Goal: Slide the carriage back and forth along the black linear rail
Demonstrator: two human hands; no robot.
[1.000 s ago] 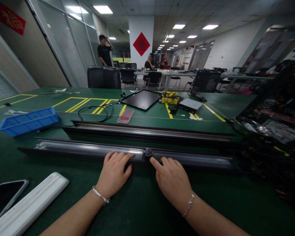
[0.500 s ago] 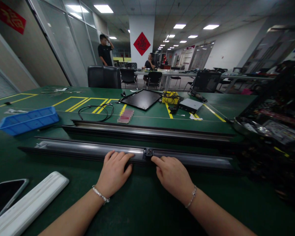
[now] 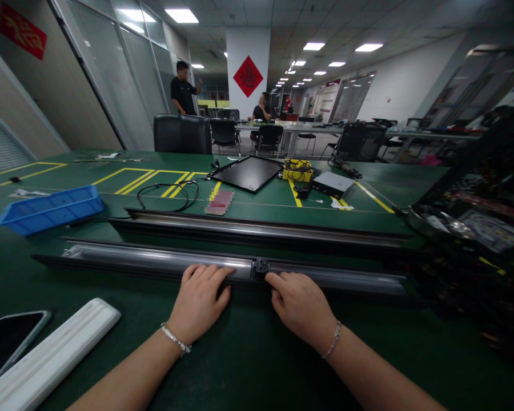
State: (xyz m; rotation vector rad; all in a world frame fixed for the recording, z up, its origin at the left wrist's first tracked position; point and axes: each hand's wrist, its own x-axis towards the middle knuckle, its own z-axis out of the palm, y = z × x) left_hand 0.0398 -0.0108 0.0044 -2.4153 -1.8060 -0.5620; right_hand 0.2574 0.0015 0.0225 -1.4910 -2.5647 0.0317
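Left hand (image 3: 199,302) flat on the near edge of the nearer aluminium rail (image 3: 154,257), fingers (image 3: 209,273) spread and lightly curved, with no closed grip. Right hand (image 3: 300,305) on the same rail, just right of one small black clip (image 3: 260,267), fingers (image 3: 282,279) likewise open, the foremost one almost at the clip, nothing held. Two bracelets (image 3: 175,339), one on each wrist.

Two rails in all, lying parallel across the green worktop (image 3: 257,354), the second rail (image 3: 257,230) just behind the first. At the near left corner, one phone (image 3: 8,342) and one white bar (image 3: 47,359), side by side. Toward the left edge, one blue plastic tray (image 3: 49,210). Beyond the rails, one coil of black cable (image 3: 167,196), one blurred pink item (image 3: 219,202), one black panel (image 3: 246,173), one yellow bundle (image 3: 297,169) and one flat grey box (image 3: 332,184). At the right edge, one metal dish (image 3: 437,222) beside a dark, cluttered heap. Past the far edge, one black chair (image 3: 182,134) and two people (image 3: 182,88), one standing, one seated, both well apart from the worktop.
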